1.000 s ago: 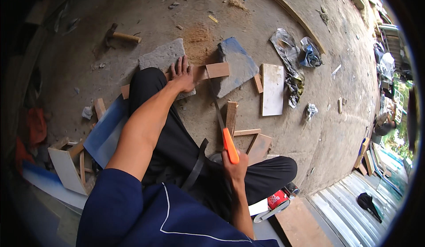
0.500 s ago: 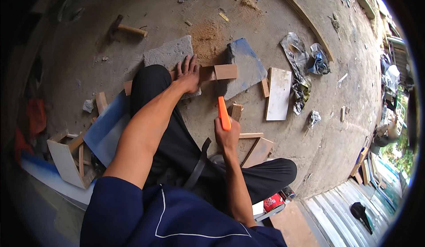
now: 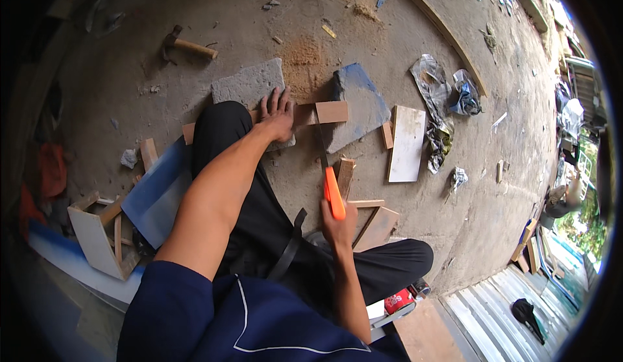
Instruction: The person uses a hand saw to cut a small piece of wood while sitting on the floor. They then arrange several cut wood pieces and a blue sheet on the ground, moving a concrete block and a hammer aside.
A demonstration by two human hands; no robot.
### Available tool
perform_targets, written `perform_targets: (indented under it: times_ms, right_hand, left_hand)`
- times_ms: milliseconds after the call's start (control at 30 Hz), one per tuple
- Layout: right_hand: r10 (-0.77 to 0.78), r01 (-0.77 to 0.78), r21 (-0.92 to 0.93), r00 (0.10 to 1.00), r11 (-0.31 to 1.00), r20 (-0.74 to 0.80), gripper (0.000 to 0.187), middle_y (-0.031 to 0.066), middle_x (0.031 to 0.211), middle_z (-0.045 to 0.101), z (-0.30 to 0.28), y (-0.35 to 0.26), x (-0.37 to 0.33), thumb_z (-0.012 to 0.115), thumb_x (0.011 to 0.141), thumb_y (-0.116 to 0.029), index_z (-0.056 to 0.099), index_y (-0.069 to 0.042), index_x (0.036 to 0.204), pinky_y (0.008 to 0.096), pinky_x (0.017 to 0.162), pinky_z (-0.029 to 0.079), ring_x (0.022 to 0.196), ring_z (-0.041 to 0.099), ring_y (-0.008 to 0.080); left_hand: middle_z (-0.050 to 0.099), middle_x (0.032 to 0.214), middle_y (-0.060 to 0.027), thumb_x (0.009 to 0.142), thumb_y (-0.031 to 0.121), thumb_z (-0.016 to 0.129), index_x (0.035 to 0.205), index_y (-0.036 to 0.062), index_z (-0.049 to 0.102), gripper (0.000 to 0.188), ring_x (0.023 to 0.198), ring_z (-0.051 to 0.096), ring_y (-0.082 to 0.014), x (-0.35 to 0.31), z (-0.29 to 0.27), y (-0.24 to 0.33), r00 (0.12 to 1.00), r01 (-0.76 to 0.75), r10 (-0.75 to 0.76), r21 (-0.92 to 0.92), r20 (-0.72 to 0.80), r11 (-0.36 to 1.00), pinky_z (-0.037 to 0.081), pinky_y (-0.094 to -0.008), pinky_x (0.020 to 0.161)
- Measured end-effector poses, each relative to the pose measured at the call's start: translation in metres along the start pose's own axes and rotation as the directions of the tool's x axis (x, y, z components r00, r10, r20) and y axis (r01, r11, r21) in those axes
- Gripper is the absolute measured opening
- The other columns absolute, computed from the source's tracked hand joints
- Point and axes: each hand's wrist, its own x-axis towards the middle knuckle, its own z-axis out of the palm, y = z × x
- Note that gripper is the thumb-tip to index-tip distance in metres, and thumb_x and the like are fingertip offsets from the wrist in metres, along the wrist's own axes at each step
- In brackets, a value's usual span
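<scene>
A brown strip of wood (image 3: 331, 112) bridges two blocks, a rough grey concrete block (image 3: 246, 83) on the left and a blue-stained block (image 3: 366, 99) on the right. My left hand (image 3: 278, 118) lies on the strip with its fingers spread, pressing it over the grey block. In my right hand (image 3: 339, 227) is the orange handle of a handsaw (image 3: 334, 193), fingers wrapped round it. The thin dark blade points away from me and meets the strip across the gap between the blocks. My bent left knee hides part of the strip.
A hammer (image 3: 188, 46) lies at the far left. Sawdust (image 3: 304, 51) is heaped beyond the blocks. Right of them lie a white board (image 3: 408, 144) and crumpled plastic (image 3: 431, 79). Wood offcuts (image 3: 376, 227) sit near my right knee, a wooden box frame (image 3: 97, 238) at the left.
My right hand has drawn the handsaw back toward me, and more of the blade shows. My left hand stays on the strip.
</scene>
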Motion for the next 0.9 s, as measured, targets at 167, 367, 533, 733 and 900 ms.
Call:
perform_targets:
  times_ms: [167, 367, 533, 733, 900]
  right_hand:
    - [0.002, -0.003, -0.033, 1.0, 0.999, -0.003, 0.021, 0.0206, 0.061, 0.054, -0.017, 0.021, -0.026, 0.066, 0.078, -0.017, 0.058, 0.002, 0.074, 0.0403, 0.053, 0.043, 0.053, 0.056, 0.0337]
    - [-0.058, 0.057, -0.062, 0.998, 0.996, -0.006, 0.02, 0.0203, 0.063, 0.056, 0.007, 0.01, 0.011, 0.067, 0.078, -0.017, 0.059, 0.0, 0.073, 0.0399, 0.054, 0.044, 0.055, 0.057, 0.0352]
    - [0.008, -0.007, 0.054, 1.0, 0.999, -0.017, 0.019, 0.0201, 0.061, 0.056, -0.019, 0.024, -0.05, 0.068, 0.077, -0.016, 0.06, 0.001, 0.073, 0.0404, 0.054, 0.044, 0.057, 0.058, 0.0381]
    - [-0.04, 0.041, 0.024, 0.999, 0.999, -0.029, 0.026, 0.0227, 0.064, 0.057, 0.013, 0.015, 0.016, 0.07, 0.075, -0.02, 0.058, 0.001, 0.068, 0.0421, 0.053, 0.045, 0.056, 0.057, 0.0405]
    - [0.005, -0.008, 0.101, 1.0, 0.995, 0.024, 0.012, 0.0171, 0.065, 0.06, -0.019, 0.023, -0.048, 0.068, 0.075, -0.01, 0.063, 0.0, 0.075, 0.0336, 0.058, 0.049, 0.058, 0.063, 0.031]
  left_hand:
    - [-0.011, 0.156, -0.0219, 0.075, 0.018, 0.061, 0.144, -0.0078, 0.017, 0.086, 0.141, -0.016, -0.0449, -0.003, 0.005, 0.005, 1.0, -0.018, 0.018, 0.008, -0.012, 1.0, -0.005, -0.0648, 0.108]
    - [-0.01, 0.156, -0.0213, 0.077, 0.017, 0.056, 0.144, -0.0089, 0.017, 0.082, 0.142, -0.015, -0.0448, -0.006, -0.004, 0.001, 1.0, 0.011, -0.011, -0.003, 0.025, 1.0, -0.005, -0.0639, 0.109]
    - [-0.011, 0.156, -0.0204, 0.079, 0.02, 0.053, 0.144, -0.0095, 0.017, 0.08, 0.142, -0.015, -0.0438, 0.0, 0.005, 0.003, 0.999, -0.001, 0.002, 0.019, -0.041, 1.0, -0.005, -0.0629, 0.11]
    - [-0.009, 0.156, -0.0192, 0.078, 0.02, 0.057, 0.143, -0.0106, 0.015, 0.083, 0.141, -0.016, -0.0443, 0.005, 0.0, 0.003, 1.0, -0.002, 0.003, 0.019, -0.021, 1.0, -0.003, -0.0628, 0.109]
    - [-0.01, 0.156, -0.0185, 0.076, 0.021, 0.061, 0.143, -0.0093, 0.016, 0.086, 0.141, -0.017, -0.0454, 0.005, 0.014, -0.007, 1.0, 0.024, -0.024, 0.072, -0.01, 0.997, -0.004, -0.0628, 0.109]
